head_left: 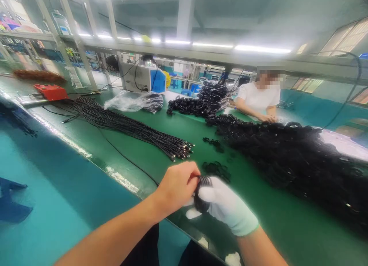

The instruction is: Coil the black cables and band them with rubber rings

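Red, boxy device [51, 92] at left, then long, straight black cables [135, 127] lie before us on the green surface [138, 152]. Our bare left hand [178, 187] pinches a round, wound black cable coil [202, 204] near the surface's edge; our white-gloved right hand [227, 204] grips it too, left of a big heap of black coils [276, 154].
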The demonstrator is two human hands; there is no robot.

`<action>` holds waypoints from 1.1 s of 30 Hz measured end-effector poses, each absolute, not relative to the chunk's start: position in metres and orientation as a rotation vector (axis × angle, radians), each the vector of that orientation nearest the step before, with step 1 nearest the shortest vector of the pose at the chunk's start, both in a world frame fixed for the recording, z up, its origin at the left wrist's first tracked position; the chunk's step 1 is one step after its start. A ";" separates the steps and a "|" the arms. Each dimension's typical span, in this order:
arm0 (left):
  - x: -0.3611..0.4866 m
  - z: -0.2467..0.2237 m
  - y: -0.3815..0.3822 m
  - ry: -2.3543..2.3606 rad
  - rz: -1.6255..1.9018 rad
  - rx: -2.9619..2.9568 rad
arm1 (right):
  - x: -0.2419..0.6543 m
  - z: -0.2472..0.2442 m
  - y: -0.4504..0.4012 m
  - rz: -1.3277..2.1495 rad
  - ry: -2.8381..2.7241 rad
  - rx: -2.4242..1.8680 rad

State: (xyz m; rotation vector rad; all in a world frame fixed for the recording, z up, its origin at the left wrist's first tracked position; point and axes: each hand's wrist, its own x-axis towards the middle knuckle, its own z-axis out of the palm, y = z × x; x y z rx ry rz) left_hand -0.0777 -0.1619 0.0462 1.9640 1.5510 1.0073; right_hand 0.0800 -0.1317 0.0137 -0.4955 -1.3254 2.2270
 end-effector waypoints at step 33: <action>-0.081 0.013 -0.178 1.453 0.810 2.078 | 0.073 -0.006 -0.125 2.174 -1.132 -0.598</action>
